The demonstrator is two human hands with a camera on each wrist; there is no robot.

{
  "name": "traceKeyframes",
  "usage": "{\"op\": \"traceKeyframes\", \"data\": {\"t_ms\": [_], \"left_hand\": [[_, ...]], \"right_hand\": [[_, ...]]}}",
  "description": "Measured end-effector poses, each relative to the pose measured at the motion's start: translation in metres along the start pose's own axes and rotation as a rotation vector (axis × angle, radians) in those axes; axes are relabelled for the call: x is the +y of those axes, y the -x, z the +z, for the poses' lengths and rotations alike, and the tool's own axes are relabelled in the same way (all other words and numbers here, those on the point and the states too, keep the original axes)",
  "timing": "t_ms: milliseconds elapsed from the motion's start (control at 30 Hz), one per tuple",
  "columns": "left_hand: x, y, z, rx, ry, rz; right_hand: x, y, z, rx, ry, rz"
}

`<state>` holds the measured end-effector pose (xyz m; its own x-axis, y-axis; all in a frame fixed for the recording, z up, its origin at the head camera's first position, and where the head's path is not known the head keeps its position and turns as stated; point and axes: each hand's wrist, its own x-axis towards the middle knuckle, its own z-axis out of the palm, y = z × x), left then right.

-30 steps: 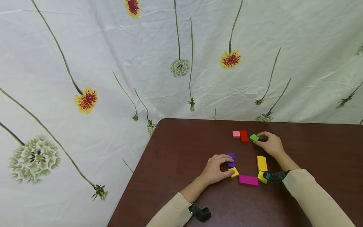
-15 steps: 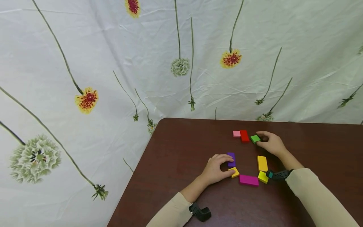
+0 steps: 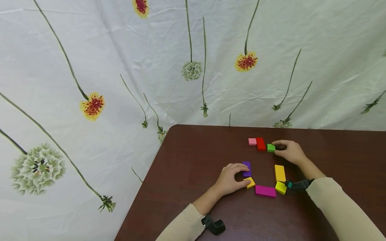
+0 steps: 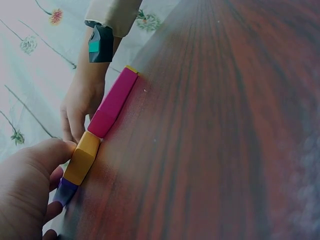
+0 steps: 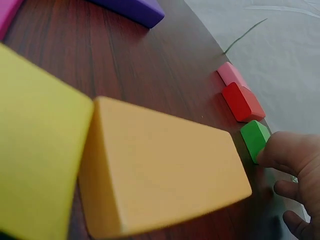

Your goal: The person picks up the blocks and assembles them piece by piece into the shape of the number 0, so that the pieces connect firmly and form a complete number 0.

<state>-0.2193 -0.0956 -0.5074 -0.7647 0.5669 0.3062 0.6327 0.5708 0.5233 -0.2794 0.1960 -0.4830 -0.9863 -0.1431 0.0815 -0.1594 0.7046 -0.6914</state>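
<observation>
- At the far side of a dark red-brown desk (image 3: pixel 187 160): a green block (image 3: pixel 270 147), just beside a red block (image 3: pixel 261 144), and beyond that, against its left side, a pink block (image 3: pixel 252 142).
- Best way, by judgement, to line up the row: slide the green block flat along the desk, square its side to the red block, then close the narrow gap.
- Push lightly, to avoid knocking the red and pink blocks askew.
- Mind the long yellow block (image 3: pixel 279 173) and the bright yellow block (image 3: pixel 280 187), both near the right wrist.
- Right hand (image 3: pixel 291 154): stretched forward, palm low over the desk, thumb and forefinger pinching the right end of the green block, other fingers curled loosely.
- Left hand (image 3: pixel 228 180): nearer, turned inward, thumb on an orange block (image 4: pixel 82 160), forefinger on a purple block (image 4: pixel 66 191); no telling a firm hold from a light steadying touch.
- Between the orange and bright yellow blocks: a magenta block (image 3: pixel 265 191), lying flat.
- On both forearms: pale sleeves (image 3: pixel 182 222) and dark wrist straps (image 3: pixel 213 226).
</observation>
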Motion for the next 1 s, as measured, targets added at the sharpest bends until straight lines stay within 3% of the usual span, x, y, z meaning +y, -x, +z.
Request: {"op": "traceKeyframes", "data": {"t_ms": [267, 533, 1000], "left_hand": [[0.001, -0.001, -0.001, 0.008, -0.012, 0.018], [0.001, -0.001, -0.001, -0.005, 0.009, -0.008], [0.001, -0.001, -0.001, 0.001, 0.007, 0.004]], "right_hand": [[0.003, 0.011, -0.009, -0.035, -0.055, 0.000], [0.004, 0.023, -0.013, -0.103, -0.082, -0.012], [0.006, 0.030, -0.016, -0.178, -0.100, -0.059]]}}
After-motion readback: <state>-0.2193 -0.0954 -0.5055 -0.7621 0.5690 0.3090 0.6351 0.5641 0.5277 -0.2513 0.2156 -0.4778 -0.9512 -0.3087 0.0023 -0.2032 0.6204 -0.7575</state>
